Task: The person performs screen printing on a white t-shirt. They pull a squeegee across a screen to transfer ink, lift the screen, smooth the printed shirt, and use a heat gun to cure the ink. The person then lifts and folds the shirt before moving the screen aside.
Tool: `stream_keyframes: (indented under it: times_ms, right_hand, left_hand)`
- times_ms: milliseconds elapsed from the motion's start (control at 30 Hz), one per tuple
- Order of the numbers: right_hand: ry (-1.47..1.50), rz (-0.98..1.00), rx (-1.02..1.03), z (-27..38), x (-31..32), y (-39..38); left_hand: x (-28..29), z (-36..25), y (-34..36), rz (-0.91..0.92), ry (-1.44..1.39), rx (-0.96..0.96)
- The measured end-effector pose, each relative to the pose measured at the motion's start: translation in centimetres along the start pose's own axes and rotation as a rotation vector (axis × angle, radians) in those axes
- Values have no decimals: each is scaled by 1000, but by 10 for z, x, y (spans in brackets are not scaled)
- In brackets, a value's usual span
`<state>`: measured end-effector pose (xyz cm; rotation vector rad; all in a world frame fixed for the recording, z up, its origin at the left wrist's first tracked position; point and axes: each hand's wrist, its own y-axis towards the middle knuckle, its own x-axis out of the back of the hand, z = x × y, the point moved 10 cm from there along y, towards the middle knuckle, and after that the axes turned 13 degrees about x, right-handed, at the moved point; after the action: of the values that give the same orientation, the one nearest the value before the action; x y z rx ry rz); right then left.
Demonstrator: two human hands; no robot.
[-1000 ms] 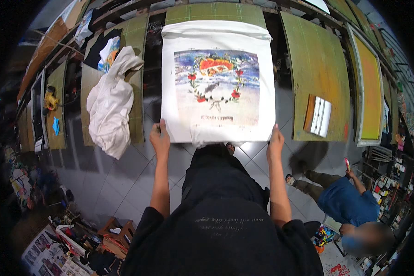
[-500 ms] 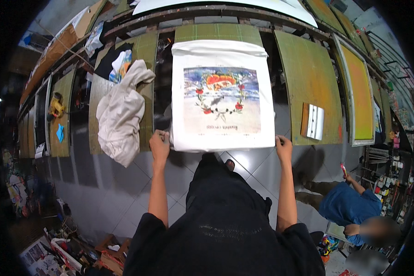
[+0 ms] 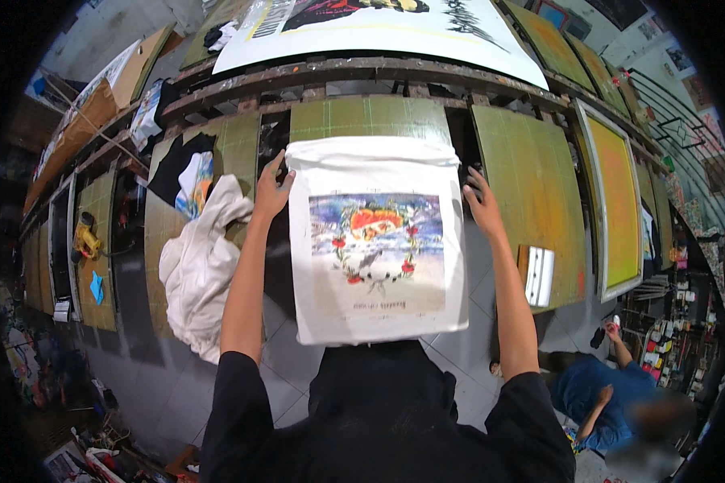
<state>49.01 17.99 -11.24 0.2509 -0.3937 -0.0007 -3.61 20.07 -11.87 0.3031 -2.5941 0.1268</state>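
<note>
A piece of white printed cloth lies drawn smooth over a board in front of me, its far end bunched in folds. On it is a colourful print with red flowers, blue washes and an orange shape. At the cloth's far left edge, my left hand has its fingers apart, with the thumb close to the fabric. My right hand is by the far right edge, fingers spread and holding nothing. Whether either fingertip touches the cloth, I cannot tell.
Crumpled off-white cloth lies on the left board, partly hanging off. A wood-and-white squeegee-like tool rests on the right board, beside a framed screen. A yellow tool sits farther left. A person in blue is at lower right.
Both hands have let go of the cloth's near corners and moved away from me along its sides to the far end. The view has shifted, so the boards appear lower.
</note>
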Motion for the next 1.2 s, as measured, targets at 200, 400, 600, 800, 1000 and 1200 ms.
stream_keyframes:
  times_ms: [200,400,600,800,1000,1200]
  right_hand:
    - [-197,45,102,-28,-25,87]
    - [-259,-101,117,-66,-1,141]
    - [-409,-43,161,-53,-24,197]
    - [-84,-302,68,-98,5,190]
    - [-433,-136,55,-105,-3,210]
    - [-357,-109,111,-73,-12,196]
  left_hand:
    - [-12,-6,46,-80,132,-162]
    - [-6,18,113,-129,78,10]
    - [-13,12,158,-225,132,-38]
    - [-7,-10,163,-218,-206,-36]
    - [12,-19,162,-327,339,209]
    - [-1,32,177,-101,-330,317]
